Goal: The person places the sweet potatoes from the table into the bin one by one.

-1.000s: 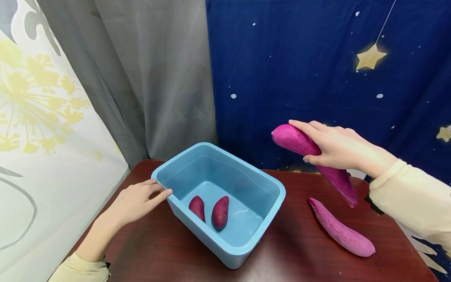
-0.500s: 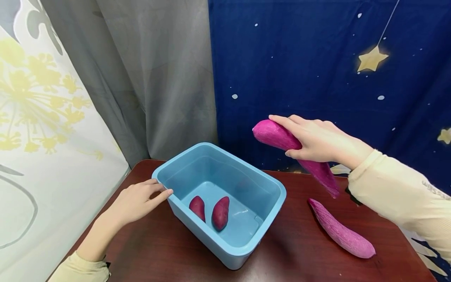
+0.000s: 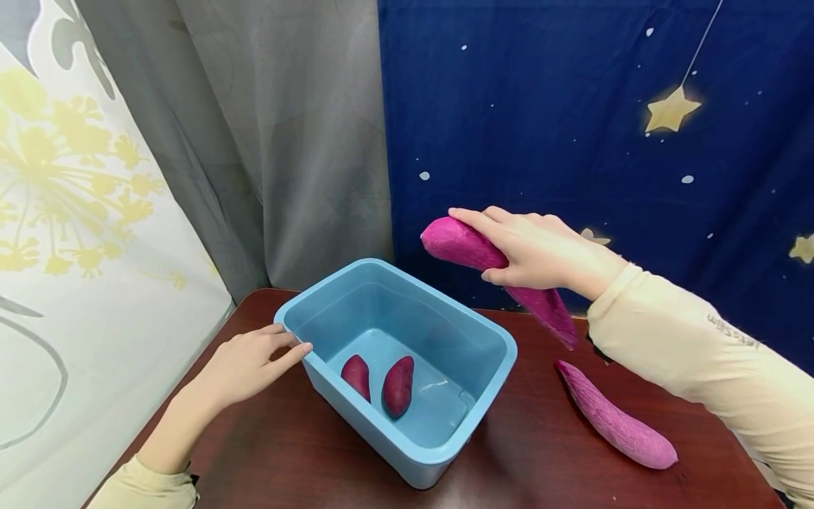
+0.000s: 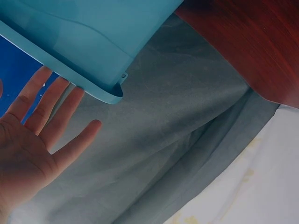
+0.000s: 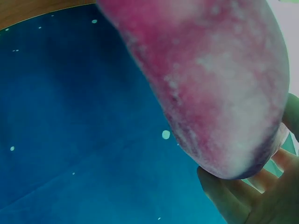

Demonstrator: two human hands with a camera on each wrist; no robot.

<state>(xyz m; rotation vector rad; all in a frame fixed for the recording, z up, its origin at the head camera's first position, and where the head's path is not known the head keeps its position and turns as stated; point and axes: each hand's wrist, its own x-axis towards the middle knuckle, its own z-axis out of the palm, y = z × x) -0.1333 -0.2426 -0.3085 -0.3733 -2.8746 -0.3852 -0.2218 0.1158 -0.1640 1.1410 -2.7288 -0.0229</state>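
Magenta long veg (image 3: pixel 461 244) is up off the worktop (image 3: pixel 528 445), near the blue bin (image 3: pixel 369 428), with the right grip (image 3: pixel 537 247) wrapped round it. Left grip (image 3: pixel 248 364) has its fingers apart, touching the bin's rim. Two dark red roots (image 3: pixel 397 387) sit inside; a pinker long veg (image 3: pixel 617 418) lies on the worktop.

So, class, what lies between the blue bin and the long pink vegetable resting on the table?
In the head view, only bare table separates the blue bin from that long pink vegetable.
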